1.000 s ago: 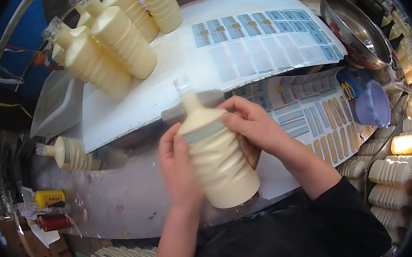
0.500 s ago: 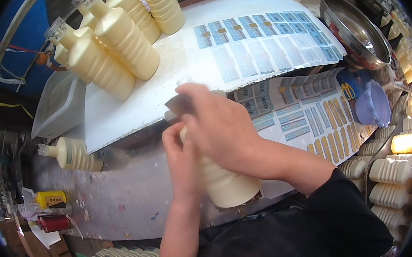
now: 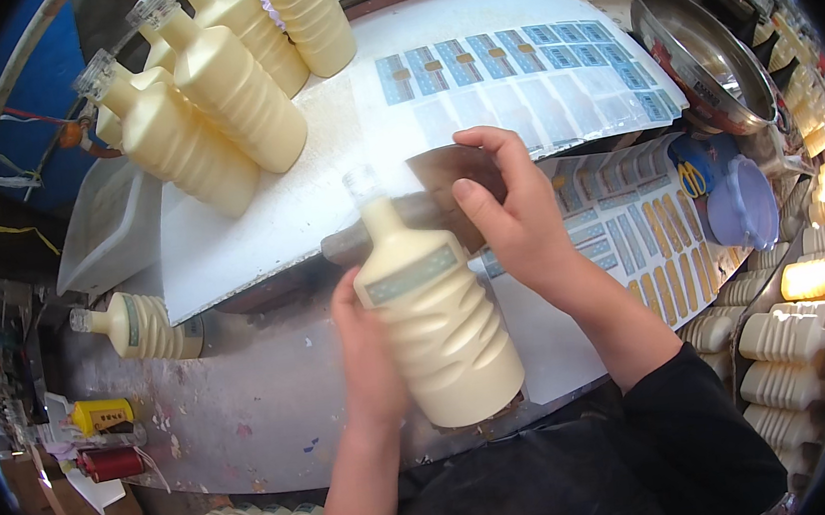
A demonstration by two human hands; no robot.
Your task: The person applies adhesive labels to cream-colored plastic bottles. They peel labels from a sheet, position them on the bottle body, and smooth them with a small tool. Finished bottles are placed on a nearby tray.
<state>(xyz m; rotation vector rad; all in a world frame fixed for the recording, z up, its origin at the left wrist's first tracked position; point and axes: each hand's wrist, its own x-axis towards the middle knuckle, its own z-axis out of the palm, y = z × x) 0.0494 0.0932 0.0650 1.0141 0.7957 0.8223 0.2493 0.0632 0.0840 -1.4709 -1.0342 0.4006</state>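
A cream ribbed bottle [image 3: 449,339] with a clear threaded neck leans in front of me, its neck pointing away. Across its shoulder runs a pale blue-green label strip [image 3: 416,274]. My left hand [image 3: 367,348] grips the bottle's left side; part of its fingers is hidden behind it. In my right hand [image 3: 518,211], pinched between thumb and fingers, is a thin dark brown flat scraper-like piece [image 3: 459,177], held just right of the neck and apart from the label. A grey rounded bar [image 3: 339,248] shows behind the bottle's neck.
Several cream bottles [image 3: 241,105] stand on the white board [image 3: 349,128] at the far left; one bottle [image 3: 143,326] lies at the left. Label sheets [image 3: 512,56] cover the right side. A metal pan [image 3: 703,56], purple basin [image 3: 744,208] and yellow-handled scissors [image 3: 693,180] are at the right.
My right hand has moved right and away from the bottle's shoulder with the brown piece, uncovering the label strip. My left hand has shifted down along the bottle's side.
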